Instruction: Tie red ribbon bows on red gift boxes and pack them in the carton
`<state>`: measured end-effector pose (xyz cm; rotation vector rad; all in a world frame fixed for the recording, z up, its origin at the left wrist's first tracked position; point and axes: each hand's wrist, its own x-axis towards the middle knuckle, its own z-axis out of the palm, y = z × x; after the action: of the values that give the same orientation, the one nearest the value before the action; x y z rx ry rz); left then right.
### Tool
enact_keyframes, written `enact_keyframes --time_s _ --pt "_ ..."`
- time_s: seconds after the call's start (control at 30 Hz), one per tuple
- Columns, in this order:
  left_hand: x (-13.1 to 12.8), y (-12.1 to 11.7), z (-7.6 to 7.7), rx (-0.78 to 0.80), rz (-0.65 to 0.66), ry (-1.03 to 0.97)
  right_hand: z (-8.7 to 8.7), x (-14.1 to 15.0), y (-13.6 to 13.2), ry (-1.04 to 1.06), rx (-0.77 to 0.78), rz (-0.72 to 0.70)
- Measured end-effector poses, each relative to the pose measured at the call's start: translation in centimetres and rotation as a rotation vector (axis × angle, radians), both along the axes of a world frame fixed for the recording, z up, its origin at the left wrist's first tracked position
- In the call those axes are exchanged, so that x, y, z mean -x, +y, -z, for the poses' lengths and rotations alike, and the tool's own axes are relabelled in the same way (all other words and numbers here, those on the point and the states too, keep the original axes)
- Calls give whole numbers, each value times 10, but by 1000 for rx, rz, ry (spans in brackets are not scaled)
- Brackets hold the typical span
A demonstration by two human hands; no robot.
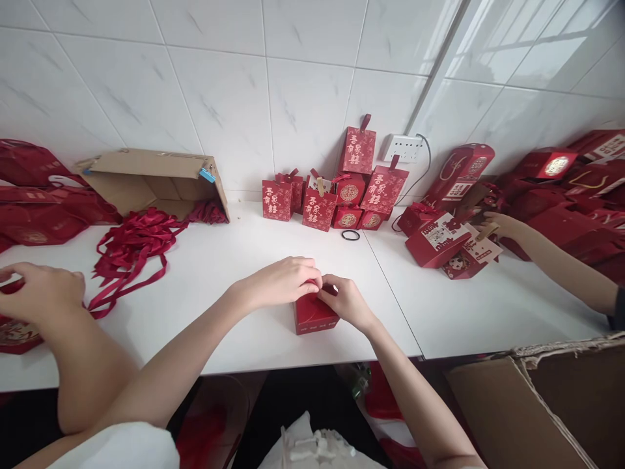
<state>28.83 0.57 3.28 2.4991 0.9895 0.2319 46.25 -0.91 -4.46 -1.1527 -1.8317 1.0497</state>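
Observation:
A small red gift box (312,314) stands on the white table (219,273) right in front of me. My left hand (283,281) curls over its top from the left, fingers pinched at the box's upper flap. From the right, my right hand (344,299) meets it, fingers closed on the same flap. The top of the box is mostly hidden beneath both hands.
Finished red boxes (342,189) stack against the tiled wall, a black hair tie (350,235) before them. Red ribbons (131,244) spill from a tipped cardboard carton (156,179). Another person's hand (41,290) works at left, another's hand (498,225) at right among red bags. A cardboard box (537,404) sits lower right.

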Motion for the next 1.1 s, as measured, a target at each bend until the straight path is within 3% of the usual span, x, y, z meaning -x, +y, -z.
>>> enact_keyframes --time_s 0.17,0.3,0.47,0.6,0.8,0.97,1.1 --pt "-7 21 7 203 6 -166 -1 -1 -1 -6 24 27" --pt "-7 34 22 361 -64 -280 5 1 -1 131 111 23" --pt "-3 40 50 310 -189 -413 15 4 -2 297 130 137" --pt "3 26 69 248 -207 -437 17 6 -6 361 85 179" --pt "7 -9 71 62 -188 -418 12 9 -15 265 49 233" --pt "-1 -22 76 53 -272 -453 10 9 -17 137 -4 292" --pt "-8 -21 84 148 -368 -546 6 3 -16 97 8 234"
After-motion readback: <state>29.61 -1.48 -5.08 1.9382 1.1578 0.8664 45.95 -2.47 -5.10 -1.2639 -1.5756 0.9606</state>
